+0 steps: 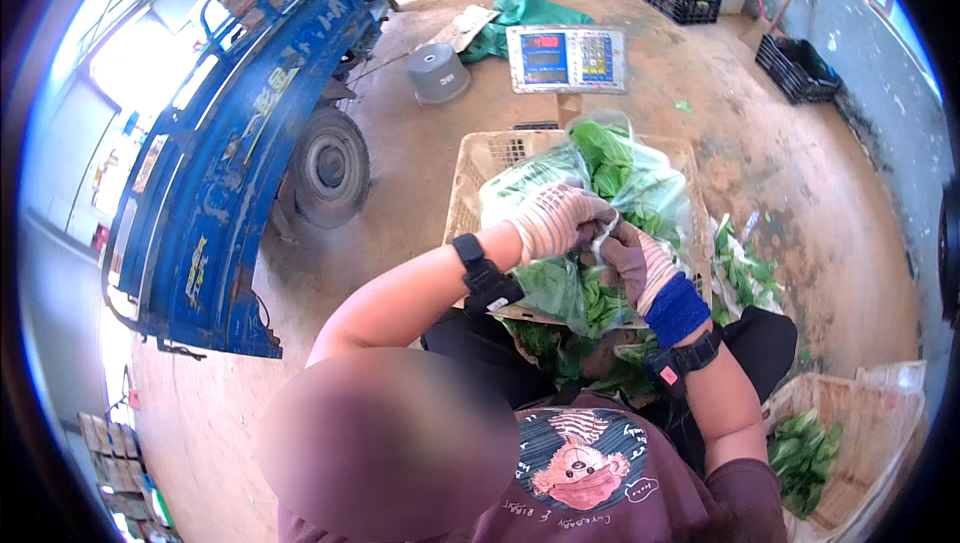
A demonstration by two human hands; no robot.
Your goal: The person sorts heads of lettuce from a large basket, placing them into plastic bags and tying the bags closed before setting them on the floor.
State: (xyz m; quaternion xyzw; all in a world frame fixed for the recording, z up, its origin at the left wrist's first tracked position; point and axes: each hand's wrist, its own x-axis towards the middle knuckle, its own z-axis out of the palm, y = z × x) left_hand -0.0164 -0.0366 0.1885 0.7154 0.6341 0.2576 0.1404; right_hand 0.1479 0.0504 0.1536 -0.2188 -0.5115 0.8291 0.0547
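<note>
My left hand point(559, 220), in a striped knit glove with a dark palm, meets my right hand point(637, 262) over a plastic crate point(466, 160). Between their fingers is a thin white strip point(606, 234), perhaps a tie or twisted plastic; both hands pinch at it. Just below the fingers lies a clear plastic bag of leafy greens point(574, 292), its gathered neck mostly hidden by the gloves. Farther back in the crate rest more bagged greens point(611, 157). My right glove ends in a blue cuff.
A platform scale's display point(566, 59) stands beyond the crate. At left is a blue cargo tricycle point(225, 168); near its wheel sits a grey upturned tub point(437, 74). Loose leaves point(746, 269) lie at right. Another crate point(847, 423) at lower right holds greens point(802, 460).
</note>
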